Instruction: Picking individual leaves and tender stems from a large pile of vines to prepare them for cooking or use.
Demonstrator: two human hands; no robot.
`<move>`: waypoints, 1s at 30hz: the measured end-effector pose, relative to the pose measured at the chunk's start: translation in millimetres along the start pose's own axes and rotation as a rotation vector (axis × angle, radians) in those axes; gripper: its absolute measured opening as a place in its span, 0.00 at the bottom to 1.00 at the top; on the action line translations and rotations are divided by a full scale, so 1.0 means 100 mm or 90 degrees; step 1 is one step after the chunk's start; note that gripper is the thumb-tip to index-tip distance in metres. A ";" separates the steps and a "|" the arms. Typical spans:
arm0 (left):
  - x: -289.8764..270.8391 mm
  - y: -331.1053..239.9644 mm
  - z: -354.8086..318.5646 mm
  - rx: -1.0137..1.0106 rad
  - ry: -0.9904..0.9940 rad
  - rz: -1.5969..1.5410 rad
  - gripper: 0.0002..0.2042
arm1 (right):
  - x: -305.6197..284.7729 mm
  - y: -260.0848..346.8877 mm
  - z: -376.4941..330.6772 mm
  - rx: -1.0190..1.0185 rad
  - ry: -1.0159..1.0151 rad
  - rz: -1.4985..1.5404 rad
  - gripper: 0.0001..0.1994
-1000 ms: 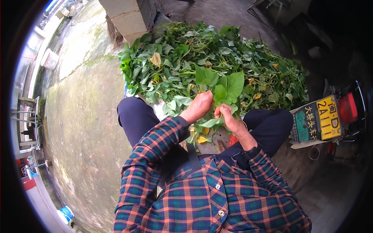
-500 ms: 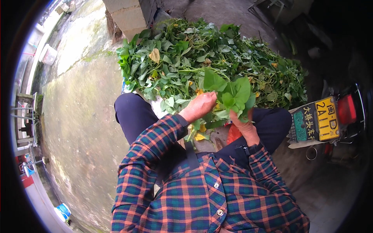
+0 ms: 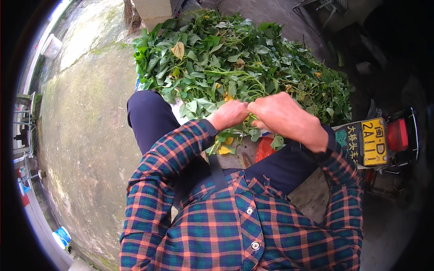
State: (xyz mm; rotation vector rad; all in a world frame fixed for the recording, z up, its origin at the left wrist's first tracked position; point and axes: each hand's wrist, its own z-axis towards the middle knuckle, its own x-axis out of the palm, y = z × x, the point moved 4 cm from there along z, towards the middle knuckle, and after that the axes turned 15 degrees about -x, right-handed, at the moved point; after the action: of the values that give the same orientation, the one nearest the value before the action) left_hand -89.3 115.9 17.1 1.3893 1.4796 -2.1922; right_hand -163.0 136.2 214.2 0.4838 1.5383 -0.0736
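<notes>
My left hand [image 3: 229,114] is closed in a pinch on a green leafy stem [image 3: 248,119], at the near edge of a big heap of leafy vines [image 3: 212,58]. Against its fingertips, my right hand [image 3: 287,118] is curled over the same stem, its back turned up and a little blurred. Most of what the right fingers grip is hidden beneath that hand. A few green leaves [image 3: 277,142] show below the right palm. Yellowed leaves [image 3: 224,150] hang or lie just under my left wrist.
A red plastic bag [image 3: 264,150] lies between my knees. To the right stands a vehicle's rear with a yellow plate [image 3: 374,142] and red lamp [image 3: 398,134]. A block pillar [image 3: 153,12] rises behind the heap. Mossy concrete [image 3: 86,135] spreads at left, with a blue-white bucket [image 3: 61,237].
My right hand has risen and turned over toward the left hand. The broad bunch of leaves between the hands is no longer seen there. The view has shifted slightly.
</notes>
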 end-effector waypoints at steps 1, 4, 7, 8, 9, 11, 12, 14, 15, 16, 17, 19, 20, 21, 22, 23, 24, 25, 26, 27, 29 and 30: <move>-0.05 -0.02 -0.02 -0.004 0.001 0.002 0.06 | 0.16 -0.12 0.03 0.041 0.165 -0.067 0.05; -0.12 -0.08 -0.04 0.010 0.020 0.106 0.06 | 0.40 -0.36 -0.01 0.090 0.307 -0.141 0.05; -0.15 -0.08 -0.06 0.003 0.029 0.110 0.05 | 0.49 -0.48 -0.08 0.098 0.276 -0.130 0.05; -0.16 -0.09 -0.06 0.002 0.028 0.108 0.05 | 0.55 -0.49 -0.10 0.093 0.307 -0.104 0.05; -0.16 -0.07 -0.09 0.005 0.032 0.120 0.05 | 0.60 -0.48 -0.11 0.088 0.336 -0.076 0.06; -0.14 -0.06 -0.12 0.008 0.038 0.133 0.05 | 0.64 -0.43 -0.12 0.070 0.350 -0.066 0.07; -0.13 -0.06 -0.12 0.016 0.029 0.132 0.05 | 0.66 -0.40 -0.13 0.052 0.365 -0.058 0.07; -0.12 -0.04 -0.12 0.024 0.023 0.133 0.05 | 0.69 -0.39 -0.15 0.051 0.347 -0.073 0.07; -0.13 -0.03 -0.10 0.021 0.016 0.117 0.05 | 0.69 -0.40 -0.17 0.051 0.333 -0.091 0.07; -0.14 -0.03 -0.07 0.019 0.009 0.102 0.05 | 0.72 -0.43 -0.21 0.056 0.330 -0.090 0.07; -0.14 -0.03 -0.06 0.024 0.012 0.103 0.05 | 0.69 -0.46 -0.22 0.061 0.183 -0.059 0.06; -0.20 -0.02 -0.02 -0.021 0.034 0.016 0.07 | 0.64 -0.47 -0.25 0.067 0.029 -0.027 0.05; -0.25 -0.04 0.02 -0.013 0.017 -0.026 0.10 | 0.57 -0.49 -0.29 0.120 -0.117 0.013 0.06; -0.24 -0.02 0.02 -0.012 0.021 -0.023 0.10 | 0.49 -0.49 -0.33 0.172 -0.262 0.054 0.06; -0.24 0.00 0.01 0.003 0.027 -0.006 0.12 | 0.43 -0.53 -0.40 0.219 -0.353 0.172 0.05; -0.24 0.01 0.00 0.018 0.034 0.011 0.15 | 0.30 -0.52 -0.47 0.208 -0.497 0.199 0.07; -0.18 0.09 -0.02 0.010 0.037 -0.022 0.16 | 0.19 -0.53 -0.56 0.276 -0.553 0.293 0.10; -0.19 0.05 -0.01 0.017 0.044 -0.018 0.16 | 0.10 -0.57 -0.67 0.292 -0.640 0.380 0.13; -0.22 0.00 -0.02 0.040 0.027 -0.089 0.14 | 0.03 -0.61 -0.79 0.245 -0.695 0.419 0.13; -0.29 -0.03 -0.02 0.064 0.011 -0.159 0.12 | 0.02 -0.65 -0.92 0.227 -0.736 0.483 0.13; -0.06 0.33 -0.17 -0.084 0.167 -0.523 0.17 | 0.08 -0.57 -1.00 0.319 -0.863 0.602 0.13; 0.01 0.33 -0.23 -0.127 0.163 -0.678 0.17 | 0.15 -0.56 -1.12 0.319 -0.873 0.598 0.13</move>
State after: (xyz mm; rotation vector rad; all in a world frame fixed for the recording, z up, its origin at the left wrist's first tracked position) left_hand -57.8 118.2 -7.1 0.9032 2.9323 -2.2306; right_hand -286.6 127.7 189.6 1.1824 -0.1463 -0.0382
